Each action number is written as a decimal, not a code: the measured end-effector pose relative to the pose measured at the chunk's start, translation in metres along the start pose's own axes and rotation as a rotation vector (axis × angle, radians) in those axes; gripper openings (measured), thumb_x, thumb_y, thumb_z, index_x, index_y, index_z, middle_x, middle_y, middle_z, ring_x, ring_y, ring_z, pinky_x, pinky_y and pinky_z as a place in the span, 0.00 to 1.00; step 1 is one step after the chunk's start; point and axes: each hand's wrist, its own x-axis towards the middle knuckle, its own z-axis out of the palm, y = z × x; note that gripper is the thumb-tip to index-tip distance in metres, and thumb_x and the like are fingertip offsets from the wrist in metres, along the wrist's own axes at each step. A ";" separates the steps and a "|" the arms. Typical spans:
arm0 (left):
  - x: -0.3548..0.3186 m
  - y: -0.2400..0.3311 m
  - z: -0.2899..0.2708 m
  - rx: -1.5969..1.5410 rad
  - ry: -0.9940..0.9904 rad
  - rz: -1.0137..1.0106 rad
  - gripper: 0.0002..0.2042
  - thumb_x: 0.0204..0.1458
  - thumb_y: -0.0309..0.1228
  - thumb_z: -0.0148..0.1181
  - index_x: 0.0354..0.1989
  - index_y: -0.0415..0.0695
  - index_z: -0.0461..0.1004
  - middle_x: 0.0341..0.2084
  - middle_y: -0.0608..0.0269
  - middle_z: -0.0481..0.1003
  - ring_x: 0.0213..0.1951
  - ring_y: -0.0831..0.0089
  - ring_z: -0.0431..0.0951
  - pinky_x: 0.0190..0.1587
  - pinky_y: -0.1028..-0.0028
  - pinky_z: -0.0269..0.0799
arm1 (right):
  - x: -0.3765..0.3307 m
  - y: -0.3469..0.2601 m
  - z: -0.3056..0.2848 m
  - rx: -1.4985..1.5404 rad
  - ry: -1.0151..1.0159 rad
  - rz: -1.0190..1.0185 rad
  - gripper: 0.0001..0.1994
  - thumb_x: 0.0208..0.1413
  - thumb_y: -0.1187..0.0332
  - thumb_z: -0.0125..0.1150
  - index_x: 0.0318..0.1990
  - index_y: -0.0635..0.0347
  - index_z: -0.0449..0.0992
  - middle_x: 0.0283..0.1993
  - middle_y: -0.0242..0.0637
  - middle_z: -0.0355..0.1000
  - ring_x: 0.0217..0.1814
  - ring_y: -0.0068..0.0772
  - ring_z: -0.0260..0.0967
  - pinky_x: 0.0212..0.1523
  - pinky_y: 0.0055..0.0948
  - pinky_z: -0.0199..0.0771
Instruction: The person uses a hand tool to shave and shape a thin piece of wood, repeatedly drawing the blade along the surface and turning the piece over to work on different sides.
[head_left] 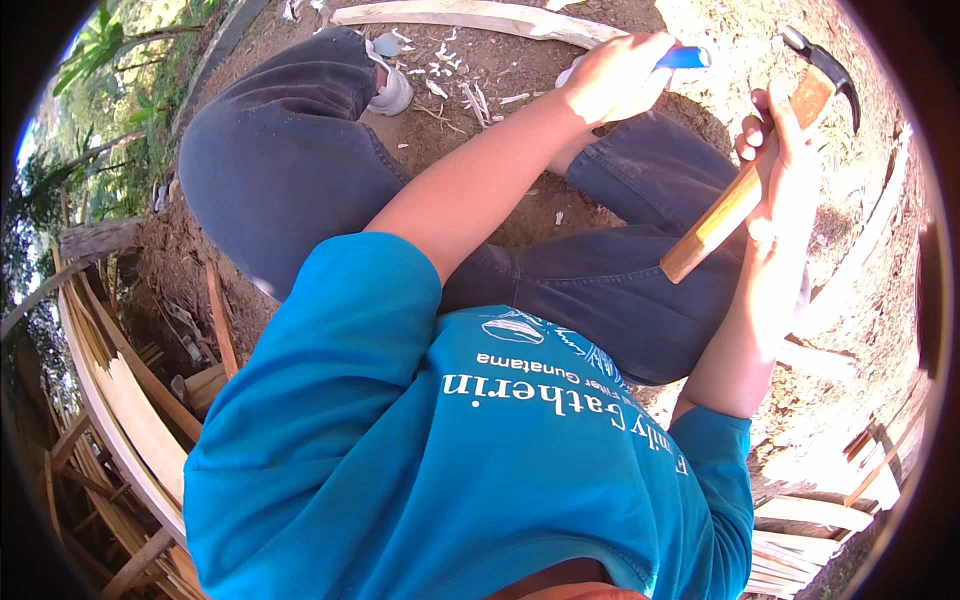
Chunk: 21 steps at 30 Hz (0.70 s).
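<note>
One claw hammer [760,165] was in view, and one blue-handled tool [685,58]; each hand had one of them. The right hand [775,135] was closed round the hammer's wooden handle just below the head, fingers wrapped over the shaft. The hammer's long axis ran on a slant: its dark metal head was up and to the right of the right hand, claw curving down on the far side, while the pale butt end of the handle pointed down and to the left, ending over the person's dark trouser leg [610,290]. The left hand [615,75] was shut around the blue-handled tool, of which only a short blue end stuck out to the right of the knuckles; what kind of tool it was I could not tell. The two hands were near each other, not touching. One long pale wooden slat [480,18] lay on the bare earth beyond the left hand, with scattered wood chips [450,75] to its left. Several more slats [130,420] were stacked well away, behind the left arm
</note>
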 end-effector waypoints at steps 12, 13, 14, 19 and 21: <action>0.020 0.058 -0.034 -0.267 -0.181 0.109 0.18 0.57 0.42 0.66 0.49 0.46 0.71 0.24 0.60 0.79 0.24 0.64 0.81 0.27 0.65 0.76 | 0.006 0.002 0.002 -0.101 0.076 -0.084 0.12 0.60 0.64 0.73 0.44 0.61 0.80 0.29 0.27 0.72 0.23 0.11 0.58 0.23 0.12 0.55; 0.022 0.051 -0.038 -0.292 -0.132 0.150 0.20 0.57 0.45 0.68 0.48 0.44 0.72 0.23 0.61 0.79 0.23 0.66 0.81 0.26 0.66 0.76 | 0.006 0.003 0.003 -0.104 0.096 -0.100 0.11 0.59 0.65 0.74 0.43 0.60 0.80 0.28 0.26 0.71 0.22 0.11 0.57 0.22 0.12 0.54; 0.025 0.025 -0.028 -0.436 -0.050 0.082 0.20 0.58 0.48 0.68 0.46 0.44 0.74 0.22 0.61 0.79 0.24 0.69 0.82 0.27 0.69 0.78 | 0.003 0.001 0.006 -0.113 0.141 -0.087 0.11 0.59 0.65 0.74 0.43 0.60 0.80 0.27 0.25 0.70 0.21 0.11 0.57 0.22 0.13 0.54; 0.001 -0.149 -0.063 0.046 0.508 -0.959 0.21 0.62 0.42 0.60 0.50 0.33 0.73 0.46 0.46 0.77 0.51 0.57 0.78 0.52 0.59 0.73 | -0.007 -0.008 0.005 -0.115 0.270 -0.143 0.12 0.59 0.64 0.75 0.44 0.57 0.79 0.24 0.23 0.69 0.20 0.10 0.55 0.20 0.14 0.52; -0.054 -0.239 -0.083 -0.219 0.715 -1.063 0.26 0.62 0.46 0.61 0.58 0.36 0.71 0.54 0.48 0.75 0.57 0.55 0.75 0.56 0.58 0.74 | -0.005 -0.014 0.023 -0.081 0.208 -0.148 0.12 0.59 0.64 0.74 0.43 0.57 0.77 0.22 0.22 0.66 0.20 0.11 0.54 0.20 0.14 0.50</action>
